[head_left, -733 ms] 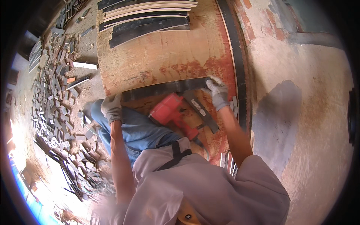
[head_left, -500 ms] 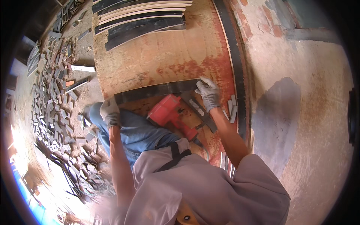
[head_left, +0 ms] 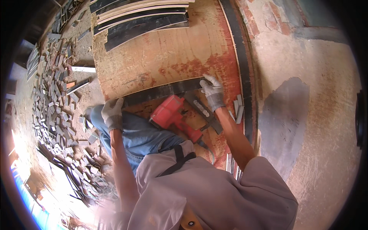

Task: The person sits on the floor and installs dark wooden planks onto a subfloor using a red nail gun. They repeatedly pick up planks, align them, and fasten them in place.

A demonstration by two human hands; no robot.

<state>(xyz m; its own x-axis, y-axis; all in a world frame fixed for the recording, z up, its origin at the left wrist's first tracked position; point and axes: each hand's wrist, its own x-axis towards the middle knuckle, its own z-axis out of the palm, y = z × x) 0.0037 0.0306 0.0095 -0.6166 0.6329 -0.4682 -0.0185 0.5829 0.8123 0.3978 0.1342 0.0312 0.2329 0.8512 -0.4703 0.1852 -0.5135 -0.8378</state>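
A long, narrow strip of black-faced plywood [head_left: 165, 91] stretches across in front of me, its right end a little farther away than its left. My left hand [head_left: 112, 111], in a pale knitted glove, is closed at the strip's left end, above my knee. At the opposite end my right hand [head_left: 213, 91], gloved alike, grips the strip with bent fingers. Just on the near side of the strip lies a red nail gun [head_left: 168, 112] with a dark magazine [head_left: 202, 112], beside my bent leg.
A large reddish-brown plywood board [head_left: 153, 61] carries a stack of black-faced strips [head_left: 147, 27] at its far end. A long black strip [head_left: 242, 65] runs along its right edge. Several small offcuts [head_left: 57, 119] lie heaped on the left floor. A wall [head_left: 322, 76] rises at right.
The strip has shifted slightly away from me at its right end, and both hands moved a little with it. The left thumb now sits over the strip's end. The nail gun stays put.
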